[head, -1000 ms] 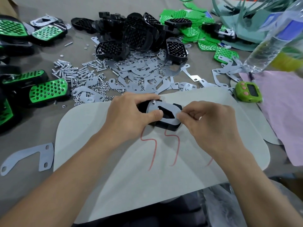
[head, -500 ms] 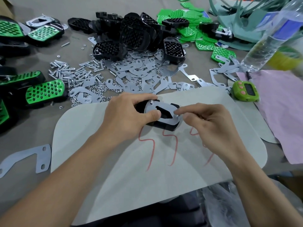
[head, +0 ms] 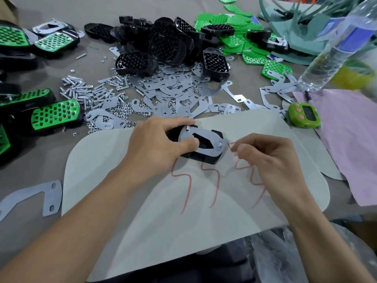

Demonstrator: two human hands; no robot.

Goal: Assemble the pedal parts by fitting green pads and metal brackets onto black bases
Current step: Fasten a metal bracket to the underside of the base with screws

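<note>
Black base [head: 205, 159] w/ silver bracket [head: 212, 134] atop, gripped by L hand [head: 155, 144]; R hand [head: 271, 160] unclear.

Right hand [head: 271, 160] is now off the metal bracket [head: 206, 151] and sits just right of it at frame centre, apart from it, where earlier its fingertips [head: 237, 150] were at the bracket's right end. Fingers are curled, tips close together. The nut [head: 220, 144] at that end of the bracket, on the black base [head: 206, 159], is now exposed. More of the right-hand red squiggle [head: 243, 163] shows.
</note>
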